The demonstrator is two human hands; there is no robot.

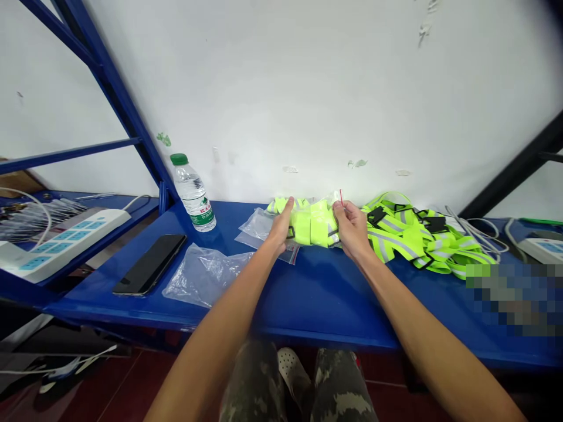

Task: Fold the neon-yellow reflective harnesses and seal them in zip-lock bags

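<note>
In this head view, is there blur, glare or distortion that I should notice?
In the head view, the wide lens bends the blue shelf edge; the clear plastic bag shows small glare; a pixelated patch hides the lower right; the light is even.

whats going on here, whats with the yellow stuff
A person is handling a folded neon-yellow reflective vest on a blue metal shelf, with the left hand on one side and the right hand pinching its top edge by a small red strip. A clear plastic bag lies under it, and a heap of similar vests lies to the right.
</note>
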